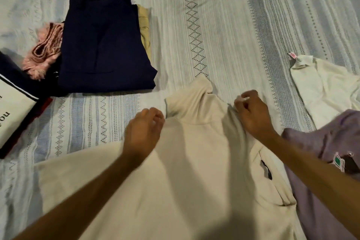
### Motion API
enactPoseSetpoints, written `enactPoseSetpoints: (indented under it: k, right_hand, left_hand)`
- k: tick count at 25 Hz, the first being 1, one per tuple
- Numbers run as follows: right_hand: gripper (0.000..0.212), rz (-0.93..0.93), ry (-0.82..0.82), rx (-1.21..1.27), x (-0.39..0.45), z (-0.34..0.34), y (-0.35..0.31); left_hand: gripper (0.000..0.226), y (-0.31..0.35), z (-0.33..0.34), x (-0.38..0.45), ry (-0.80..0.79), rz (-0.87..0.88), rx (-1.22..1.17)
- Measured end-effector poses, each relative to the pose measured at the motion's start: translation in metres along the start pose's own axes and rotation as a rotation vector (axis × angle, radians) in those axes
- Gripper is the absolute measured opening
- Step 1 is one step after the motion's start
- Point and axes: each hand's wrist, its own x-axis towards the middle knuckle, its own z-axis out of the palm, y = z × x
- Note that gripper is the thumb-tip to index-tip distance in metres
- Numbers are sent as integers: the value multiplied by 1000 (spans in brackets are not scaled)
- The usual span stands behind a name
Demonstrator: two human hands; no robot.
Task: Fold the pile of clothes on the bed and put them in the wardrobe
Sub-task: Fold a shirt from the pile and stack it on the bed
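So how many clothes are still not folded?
3: the cream top under both hands, a purple one at its right, a white shirt beyond that. More may lie out of view.

Both bare forearms reach forward from the lower edge of the view, converging slightly. The left hand [143, 131] has loosely curled fingers, blurred, its grip unclear. The right hand [252, 112], knuckles up, has thumb and fingertips drawn together in a pinch
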Motion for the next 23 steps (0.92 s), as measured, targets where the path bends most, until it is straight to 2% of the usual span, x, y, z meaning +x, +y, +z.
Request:
enactPoseSetpoints:
  k: [4,7,9,11,15,19,21,23]
  right_hand:
    - [47,47,-118,-270,-70,-12,59]
    - [43,189,-155,-169,-80,-21,51]
    - [41,261,-192,-132,-77,-31,40]
    - [39,247,-187,-252,-78,-36,33]
    - [29,214,-94,-386,-84,-35,40]
    - [42,229,-92,-487,-80,-26,33]
    - [43,216,-71,-495,-82,-23,20]
    - [47,193,-55,-518,-81,-23,8]
  left_hand:
    - [19,-39,16,-115,-2,-128,72]
    - [46,-73,24,-164,1,-180,145]
    - [49,-83,26,-171,59,-238,174]
    - [47,-84,27,-167,137,-289,170]
    - [40,-78,42,-152,251,-259,197]
    - [30,-79,57,-147,339,-113,288]
    - [33,-74,59,-144,334,-94,296]
    - [22,-74,61,-139,321,-84,264]
